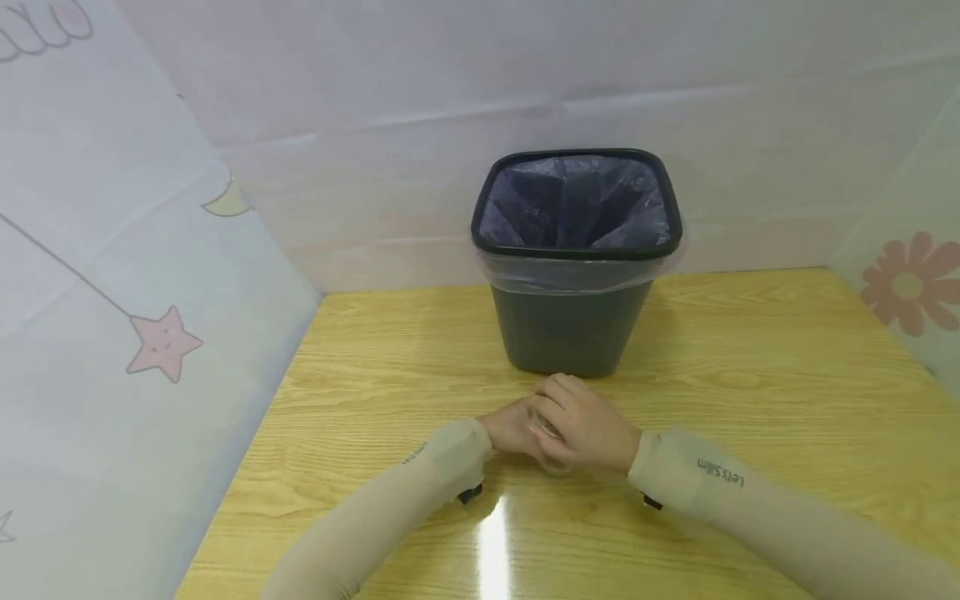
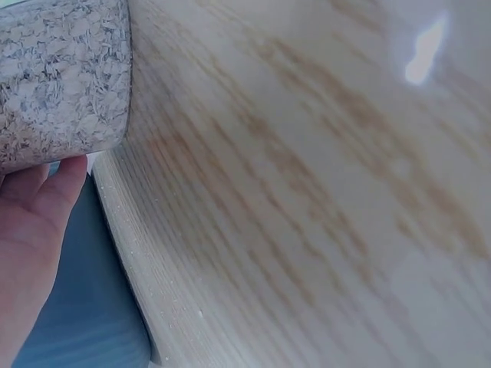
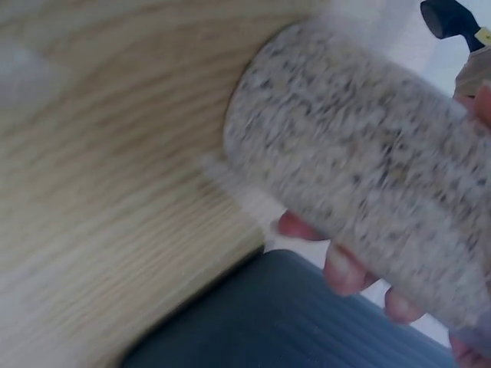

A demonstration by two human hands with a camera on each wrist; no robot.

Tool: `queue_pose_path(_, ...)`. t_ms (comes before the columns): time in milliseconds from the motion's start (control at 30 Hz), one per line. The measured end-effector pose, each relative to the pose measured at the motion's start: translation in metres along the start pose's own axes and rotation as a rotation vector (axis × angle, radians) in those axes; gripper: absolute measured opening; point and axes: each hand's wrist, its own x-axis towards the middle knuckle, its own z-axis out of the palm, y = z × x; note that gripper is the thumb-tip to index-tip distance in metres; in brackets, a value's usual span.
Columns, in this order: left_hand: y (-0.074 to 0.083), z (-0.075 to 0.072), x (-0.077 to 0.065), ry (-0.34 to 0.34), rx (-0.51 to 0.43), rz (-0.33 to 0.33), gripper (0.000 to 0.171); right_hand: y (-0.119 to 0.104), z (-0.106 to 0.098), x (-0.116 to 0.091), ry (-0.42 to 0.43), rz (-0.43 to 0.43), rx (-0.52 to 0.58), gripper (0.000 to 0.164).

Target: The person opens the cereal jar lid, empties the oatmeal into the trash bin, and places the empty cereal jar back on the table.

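A clear plastic jar filled with pale, speckled flakes is held tilted between both hands, low in front of the bin. My left hand grips the body of the jar, its fingertips showing along the underside in the right wrist view. In the left wrist view the flakes show through the wall at the upper left. My right hand curls over the jar's other end. Most of the jar is covered by the hands in the head view, with only a bit of its round edge showing.
A dark bin lined with a translucent bag stands just beyond the hands, at the back of the wood-grain table. A pale printed cloth hangs behind and on both sides.
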Motion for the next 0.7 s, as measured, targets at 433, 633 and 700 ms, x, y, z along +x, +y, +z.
queue_pose_path(433, 0.024, 0.0, -0.01, 0.021, -0.176, -0.031, 0.06, 0.008, -0.004, -0.001, -0.126, -0.062, 0.041, 0.047)
queue_pose_path(633, 0.011, 0.004, -0.008, 0.031, -0.171, -0.051, 0.064, 0.001, -0.009, -0.001, -0.152, 0.015, 0.032, 0.045)
queue_pose_path(700, 0.006, 0.005, -0.006, 0.026, -0.157, -0.06, 0.067, -0.004, -0.011, 0.0, -0.159, 0.072, 0.03, 0.041)
